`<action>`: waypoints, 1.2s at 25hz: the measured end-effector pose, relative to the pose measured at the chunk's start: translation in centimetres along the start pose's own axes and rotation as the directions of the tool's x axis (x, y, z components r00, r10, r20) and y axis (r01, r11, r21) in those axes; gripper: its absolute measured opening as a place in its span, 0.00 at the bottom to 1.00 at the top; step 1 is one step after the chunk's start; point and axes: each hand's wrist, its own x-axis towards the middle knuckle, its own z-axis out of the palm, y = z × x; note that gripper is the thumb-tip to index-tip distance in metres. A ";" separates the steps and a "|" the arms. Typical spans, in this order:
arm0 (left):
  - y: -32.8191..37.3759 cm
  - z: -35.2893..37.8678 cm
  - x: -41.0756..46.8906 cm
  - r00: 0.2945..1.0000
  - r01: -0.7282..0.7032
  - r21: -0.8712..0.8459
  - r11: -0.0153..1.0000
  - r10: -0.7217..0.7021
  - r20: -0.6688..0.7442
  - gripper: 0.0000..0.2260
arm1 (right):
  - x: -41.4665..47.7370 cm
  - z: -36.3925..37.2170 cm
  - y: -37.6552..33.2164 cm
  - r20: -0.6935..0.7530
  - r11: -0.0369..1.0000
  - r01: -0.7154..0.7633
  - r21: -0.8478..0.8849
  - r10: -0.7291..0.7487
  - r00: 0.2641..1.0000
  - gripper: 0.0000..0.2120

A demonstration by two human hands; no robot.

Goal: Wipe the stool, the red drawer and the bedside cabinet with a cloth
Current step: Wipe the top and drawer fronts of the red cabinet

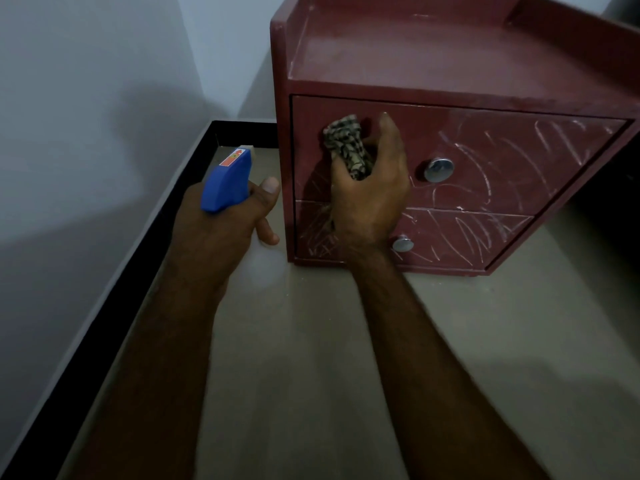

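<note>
A red drawer unit (450, 57) stands on the floor in a corner, with two drawer fronts covered in pale chalk-like scribbles. My right hand (370, 195) grips a bunched checked cloth (346, 147) and presses it against the left part of the upper drawer front (502, 157). A round metal knob (439, 170) sits just right of that hand. The lower drawer (460, 237) has its own knob (402, 244). My left hand (225, 230) holds a blue spray bottle head (227, 181) left of the unit, its nozzle pointing away.
A pale tiled floor (329, 341) spreads in front of the unit. A black skirting strip (138, 271) runs along the white wall (86, 116) at the left and behind. Dark space lies to the unit's right.
</note>
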 end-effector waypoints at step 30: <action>-0.6 -0.9 0.0 1.000 0.008 0.036 0.999 -0.008 -0.007 0.10 | -5.5 0.5 3.1 0.345 0.830 -0.500 0.246 0.407 0.846 0.31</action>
